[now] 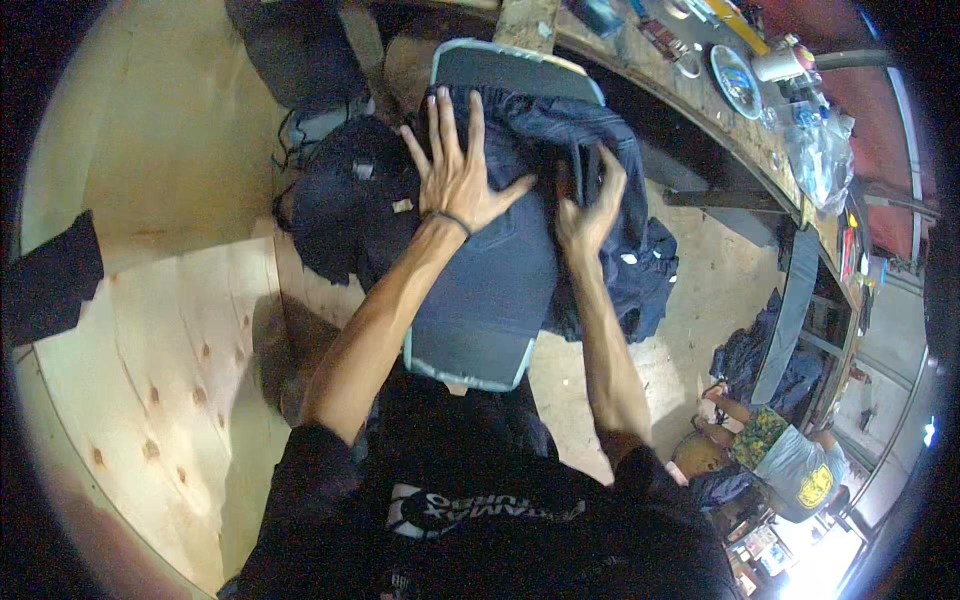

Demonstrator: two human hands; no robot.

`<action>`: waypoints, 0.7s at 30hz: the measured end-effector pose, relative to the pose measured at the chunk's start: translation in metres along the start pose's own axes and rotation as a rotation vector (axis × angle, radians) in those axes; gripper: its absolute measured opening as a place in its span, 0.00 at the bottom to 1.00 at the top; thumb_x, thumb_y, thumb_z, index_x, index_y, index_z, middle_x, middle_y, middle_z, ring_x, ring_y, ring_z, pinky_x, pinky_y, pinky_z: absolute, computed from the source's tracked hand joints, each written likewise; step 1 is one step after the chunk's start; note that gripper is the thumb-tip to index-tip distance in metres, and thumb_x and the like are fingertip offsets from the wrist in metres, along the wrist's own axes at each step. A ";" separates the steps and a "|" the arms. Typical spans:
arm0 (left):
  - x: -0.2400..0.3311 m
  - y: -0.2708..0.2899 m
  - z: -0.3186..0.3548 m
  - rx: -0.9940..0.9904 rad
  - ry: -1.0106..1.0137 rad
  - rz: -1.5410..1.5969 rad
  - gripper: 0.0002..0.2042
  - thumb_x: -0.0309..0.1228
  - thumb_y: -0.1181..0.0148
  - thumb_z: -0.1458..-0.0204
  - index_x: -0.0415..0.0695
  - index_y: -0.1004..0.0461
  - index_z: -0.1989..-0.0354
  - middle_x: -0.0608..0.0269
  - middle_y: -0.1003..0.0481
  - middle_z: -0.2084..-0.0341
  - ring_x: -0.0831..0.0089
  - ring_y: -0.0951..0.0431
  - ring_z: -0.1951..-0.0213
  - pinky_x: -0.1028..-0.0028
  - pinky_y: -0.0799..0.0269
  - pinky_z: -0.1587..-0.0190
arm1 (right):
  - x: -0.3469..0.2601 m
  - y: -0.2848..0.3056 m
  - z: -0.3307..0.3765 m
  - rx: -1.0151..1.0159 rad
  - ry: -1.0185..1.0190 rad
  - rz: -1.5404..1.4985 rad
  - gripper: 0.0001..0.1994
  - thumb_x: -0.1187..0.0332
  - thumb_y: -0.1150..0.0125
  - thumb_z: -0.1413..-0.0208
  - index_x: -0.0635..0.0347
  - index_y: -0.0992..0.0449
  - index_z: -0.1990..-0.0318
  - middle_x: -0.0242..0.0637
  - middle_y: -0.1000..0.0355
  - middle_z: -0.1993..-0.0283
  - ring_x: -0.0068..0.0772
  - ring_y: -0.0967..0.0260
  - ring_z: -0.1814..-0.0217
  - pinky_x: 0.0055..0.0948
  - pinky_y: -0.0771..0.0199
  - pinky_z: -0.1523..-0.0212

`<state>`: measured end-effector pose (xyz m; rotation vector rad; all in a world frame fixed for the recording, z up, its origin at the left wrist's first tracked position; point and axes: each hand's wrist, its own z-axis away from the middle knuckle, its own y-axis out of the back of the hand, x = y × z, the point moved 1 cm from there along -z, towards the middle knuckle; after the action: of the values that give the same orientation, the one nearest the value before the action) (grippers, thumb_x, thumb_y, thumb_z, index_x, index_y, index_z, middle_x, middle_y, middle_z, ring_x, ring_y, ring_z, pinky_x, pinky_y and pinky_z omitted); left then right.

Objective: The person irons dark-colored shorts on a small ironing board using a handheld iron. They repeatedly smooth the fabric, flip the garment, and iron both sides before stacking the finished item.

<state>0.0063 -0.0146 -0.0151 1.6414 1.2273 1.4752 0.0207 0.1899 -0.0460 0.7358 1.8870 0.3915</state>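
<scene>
Hands: left hand (455, 170) flat, fingers spread, right hand (592, 205) bunching dark-blue wrinkled garment (590, 130) on padded board (480, 330).

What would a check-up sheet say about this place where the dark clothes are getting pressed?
Surface: padded board, pale rim.
Job's things: dark blue garment spread across the board.
Clutter: dark clothes pile beside the board; plate and can on the long wooden bench.
Hands: left hand flat, fingers spread; right hand bunching cloth.
Cables: nothing seen.
Surroundings: plywood floor; another person seated at lower right.
</scene>
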 end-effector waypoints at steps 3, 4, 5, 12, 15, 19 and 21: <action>-0.002 -0.003 -0.023 0.021 -0.124 -0.008 0.71 0.76 0.32 0.66 0.49 0.62 0.18 0.34 0.67 0.21 0.41 0.68 0.19 0.26 0.74 0.28 | -0.027 0.042 0.033 -0.343 -0.220 -0.380 0.34 0.77 0.28 0.52 0.66 0.27 0.34 0.50 0.31 0.30 0.50 0.35 0.26 0.47 0.41 0.24; -0.002 -0.002 -0.030 0.040 -0.111 0.053 0.74 0.78 0.32 0.70 0.49 0.62 0.18 0.34 0.67 0.20 0.41 0.69 0.19 0.25 0.75 0.28 | -0.039 0.052 0.035 -0.492 -0.062 -0.417 0.34 0.76 0.26 0.52 0.66 0.26 0.34 0.49 0.30 0.29 0.48 0.35 0.26 0.48 0.40 0.24; -0.002 -0.003 -0.039 -0.062 -0.094 0.011 0.75 0.79 0.33 0.72 0.50 0.62 0.18 0.35 0.67 0.20 0.42 0.69 0.19 0.24 0.75 0.28 | -0.043 0.060 0.034 -0.688 -0.017 -0.346 0.33 0.74 0.24 0.53 0.67 0.25 0.35 0.47 0.30 0.29 0.47 0.34 0.25 0.49 0.39 0.24; -0.001 -0.012 -0.062 -0.124 -0.042 -0.059 0.77 0.83 0.34 0.78 0.54 0.61 0.18 0.37 0.66 0.20 0.43 0.70 0.19 0.23 0.78 0.29 | -0.055 0.046 -0.043 -0.851 0.149 -0.372 0.31 0.68 0.31 0.55 0.61 0.21 0.38 0.47 0.27 0.31 0.52 0.32 0.27 0.50 0.37 0.26; -0.002 -0.015 -0.060 -0.091 -0.057 -0.031 0.76 0.83 0.34 0.78 0.54 0.59 0.18 0.36 0.65 0.20 0.43 0.69 0.19 0.23 0.78 0.29 | -0.062 0.063 -0.003 -0.938 0.222 -0.442 0.33 0.64 0.31 0.57 0.57 0.20 0.37 0.44 0.27 0.31 0.51 0.32 0.27 0.50 0.41 0.23; -0.001 -0.014 -0.058 -0.075 -0.047 -0.089 0.75 0.83 0.34 0.78 0.57 0.57 0.18 0.38 0.64 0.20 0.44 0.69 0.19 0.23 0.78 0.29 | -0.060 0.082 0.033 -1.278 -0.238 -0.553 0.34 0.70 0.26 0.58 0.58 0.21 0.37 0.43 0.28 0.29 0.46 0.33 0.25 0.50 0.42 0.22; -0.001 -0.014 -0.058 -0.062 -0.051 -0.041 0.74 0.83 0.35 0.77 0.57 0.55 0.18 0.40 0.64 0.20 0.43 0.68 0.19 0.22 0.74 0.30 | -0.054 0.084 0.047 -1.217 -0.368 -0.559 0.33 0.73 0.26 0.58 0.60 0.20 0.38 0.45 0.27 0.30 0.45 0.32 0.27 0.49 0.41 0.23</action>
<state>-0.0532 -0.0181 -0.0169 1.5942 1.1696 1.4239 0.1048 0.2164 0.0205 -0.4988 1.1041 0.8353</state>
